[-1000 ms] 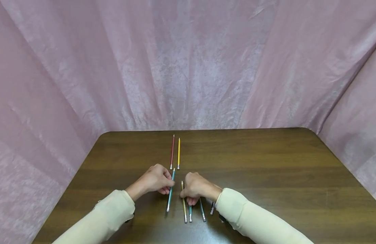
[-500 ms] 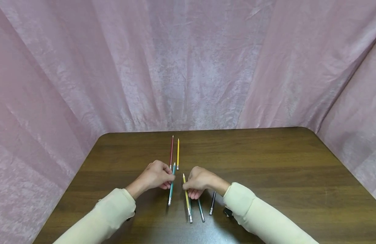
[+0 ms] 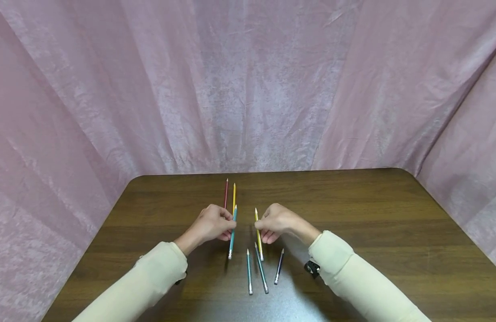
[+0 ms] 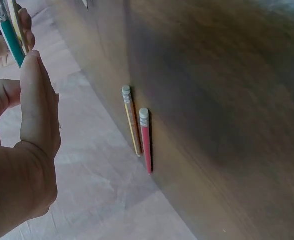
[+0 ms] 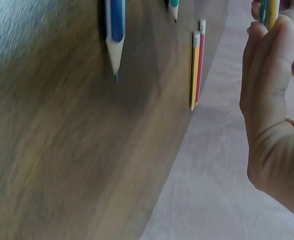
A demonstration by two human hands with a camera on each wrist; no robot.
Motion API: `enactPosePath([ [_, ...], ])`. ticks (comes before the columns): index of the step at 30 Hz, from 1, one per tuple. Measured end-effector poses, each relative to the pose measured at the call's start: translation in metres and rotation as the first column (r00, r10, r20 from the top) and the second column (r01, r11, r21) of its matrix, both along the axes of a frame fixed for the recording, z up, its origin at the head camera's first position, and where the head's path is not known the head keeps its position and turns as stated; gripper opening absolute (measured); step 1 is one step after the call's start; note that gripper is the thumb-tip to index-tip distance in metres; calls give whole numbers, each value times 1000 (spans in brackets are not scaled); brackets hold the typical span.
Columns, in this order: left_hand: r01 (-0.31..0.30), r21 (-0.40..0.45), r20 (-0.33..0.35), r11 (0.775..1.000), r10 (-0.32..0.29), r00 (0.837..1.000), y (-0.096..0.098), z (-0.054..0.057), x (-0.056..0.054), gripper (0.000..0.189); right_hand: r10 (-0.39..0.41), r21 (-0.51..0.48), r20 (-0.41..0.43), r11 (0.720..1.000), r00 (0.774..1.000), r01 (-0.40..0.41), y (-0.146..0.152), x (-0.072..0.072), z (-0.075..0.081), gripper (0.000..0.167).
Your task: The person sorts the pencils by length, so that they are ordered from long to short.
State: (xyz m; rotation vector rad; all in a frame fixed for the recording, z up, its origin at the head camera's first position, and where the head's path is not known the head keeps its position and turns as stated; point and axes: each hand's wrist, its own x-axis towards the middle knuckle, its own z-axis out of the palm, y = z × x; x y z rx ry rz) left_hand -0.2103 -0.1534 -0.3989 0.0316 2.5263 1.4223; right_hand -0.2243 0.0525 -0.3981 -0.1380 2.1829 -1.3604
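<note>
Between thumb and fingers my left hand [image 3: 213,222] pinches a teal pencil [image 3: 233,239], tip pointing away and eraser end toward me. My right hand [image 3: 277,222] pinches a yellow pencil [image 3: 260,243] the same way, a short gap to the right. Both pencils appear raised off the table. Beyond the left hand lie a red pencil [image 3: 226,192] and another yellow pencil [image 3: 234,193], side by side; the teal pencil overlaps the yellow one's near end in the head view. The left wrist view shows the teal pencil [image 4: 11,37] running into the left fingers.
Nearer me on the brown wooden table [image 3: 352,210] lie a green pencil [image 3: 249,273], a second green pencil [image 3: 261,270] set aslant, and a dark blue pencil [image 3: 279,267]. A pink curtain [image 3: 248,89] hangs behind the table's far edge.
Both hands have moved away from me with their pencils. The right hand has lifted the yellow pencil from beside the green ones and carried it rightward; the left has shifted slightly right.
</note>
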Motion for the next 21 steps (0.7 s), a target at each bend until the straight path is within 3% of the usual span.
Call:
enactPosePath([
  [21,-7,-4,-36,1000,6,999,18,11,-39,14,-6,-37,-55,999,998,4,16,-29,7,12],
])
